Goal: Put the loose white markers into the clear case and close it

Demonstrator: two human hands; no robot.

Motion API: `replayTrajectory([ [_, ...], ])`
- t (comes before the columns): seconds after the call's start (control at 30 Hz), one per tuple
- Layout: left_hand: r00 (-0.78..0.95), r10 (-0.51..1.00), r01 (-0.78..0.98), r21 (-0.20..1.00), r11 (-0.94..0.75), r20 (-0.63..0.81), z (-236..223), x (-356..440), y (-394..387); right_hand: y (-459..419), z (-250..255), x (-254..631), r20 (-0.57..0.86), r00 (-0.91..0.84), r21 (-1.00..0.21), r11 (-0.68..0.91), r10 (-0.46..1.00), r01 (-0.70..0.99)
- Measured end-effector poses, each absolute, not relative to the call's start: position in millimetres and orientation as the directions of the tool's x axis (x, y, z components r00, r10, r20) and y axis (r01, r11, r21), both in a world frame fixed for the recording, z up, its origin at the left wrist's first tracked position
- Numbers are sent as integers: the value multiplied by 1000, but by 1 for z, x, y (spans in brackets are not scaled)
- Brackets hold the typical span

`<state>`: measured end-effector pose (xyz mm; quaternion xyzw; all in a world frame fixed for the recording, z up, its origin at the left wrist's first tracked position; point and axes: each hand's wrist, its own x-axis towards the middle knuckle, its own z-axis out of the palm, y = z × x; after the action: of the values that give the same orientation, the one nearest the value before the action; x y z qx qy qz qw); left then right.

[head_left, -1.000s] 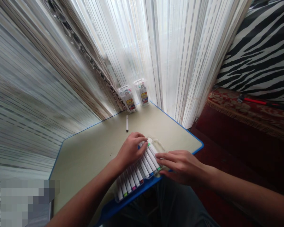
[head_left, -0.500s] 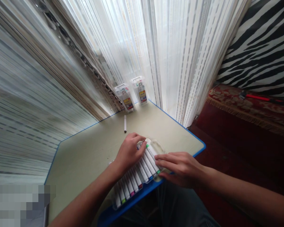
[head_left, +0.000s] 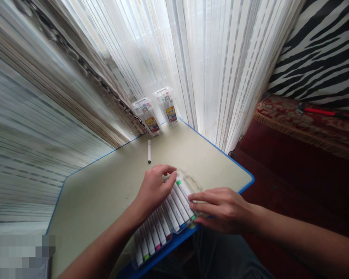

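A clear plastic marker case (head_left: 193,181) lies on the table near its front edge, holding a row of white markers (head_left: 174,207) with green, blue, red and pink ends. Over the row's far end is my left hand (head_left: 155,184), its thumb and forefinger curved with a small gap between the tips; nothing visible is held there. At the case's right side, my right hand (head_left: 221,207) rests its outstretched fingertips against the green-ended marker (head_left: 186,195), with the thumb lower near the case's front edge. My left hand and forearm cover part of the row.
A single white marker (head_left: 149,151) with a dark end lies farther back on the table (head_left: 104,186). Two clear boxes of markers, a left box (head_left: 148,118) and a right box (head_left: 167,108), stand at the back corner by the curtain (head_left: 209,69). Blue edging rims the table.
My left thumb and forefinger have lifted slightly off the markers' far ends. My right hand stays against the case's right side. The view has shifted a little.
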<state>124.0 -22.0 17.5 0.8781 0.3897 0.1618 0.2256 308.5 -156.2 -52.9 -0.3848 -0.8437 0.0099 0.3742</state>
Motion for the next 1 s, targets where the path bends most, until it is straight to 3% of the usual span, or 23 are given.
replayTrajectory([
  [0.33, 722, 658, 548, 402, -733, 216, 15, 123, -21, -154, -54, 309, 639, -413, -302, 706, 648, 641],
  [0.7, 629, 768, 653, 454, -607, 122, 22, 126, -23, -153, -56, 308, 647, -400, -302, 700, 649, 647],
  [1.0, 648, 746, 638, 424, -643, 155, 20, 125, -30, -154, -58, 308, 615, -407, -304, 679, 675, 668],
])
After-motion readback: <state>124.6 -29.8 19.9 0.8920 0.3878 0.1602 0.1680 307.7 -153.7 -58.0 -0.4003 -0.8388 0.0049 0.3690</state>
